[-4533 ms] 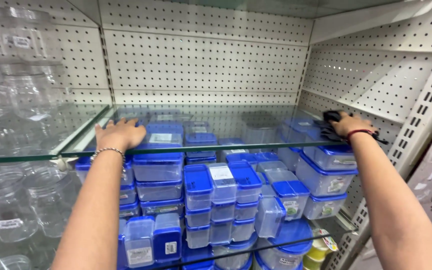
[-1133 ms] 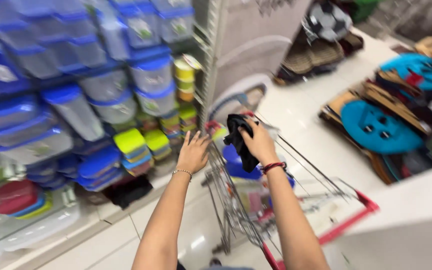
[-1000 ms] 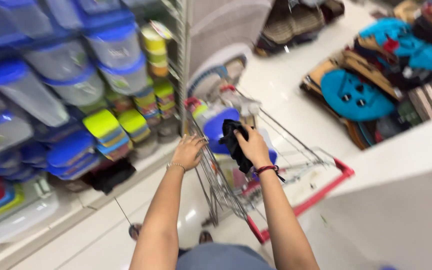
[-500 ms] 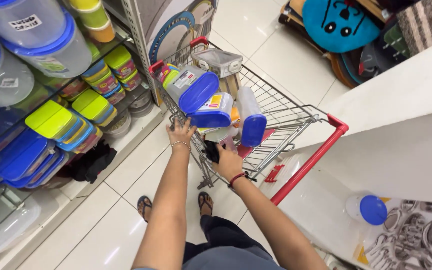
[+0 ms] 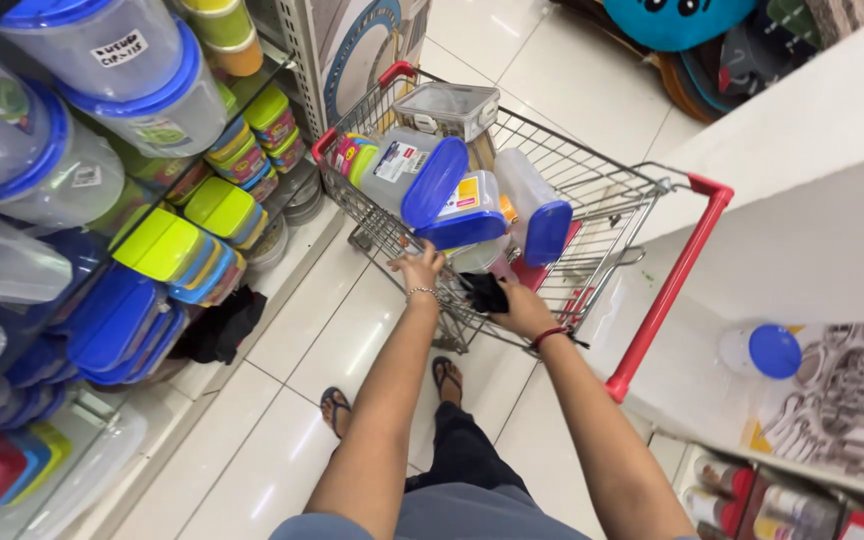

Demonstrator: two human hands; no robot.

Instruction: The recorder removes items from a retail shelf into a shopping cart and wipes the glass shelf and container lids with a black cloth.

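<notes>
Hands at the trolley
Left hand (image 5: 418, 270) gripped the trolley (image 5: 592, 205) rim beside blue-lidded tubs (image 5: 452, 195); right hand (image 5: 520, 305) closed around a black cloth (image 5: 484, 292).

a white rectangular label (image 5: 117, 47) sits on the clear blue-lidded tub at the top left shelf, and a smaller white sticker (image 5: 86, 176) on the tub below it. in the shopping cart (image 5: 602, 215), the clear blue-lidded containers carry a white and red label (image 5: 389, 160) and a yellow one (image 5: 466, 192) (both rectangular). a printed cardboard panel (image 5: 367, 40) stands behind the cart.
</notes>
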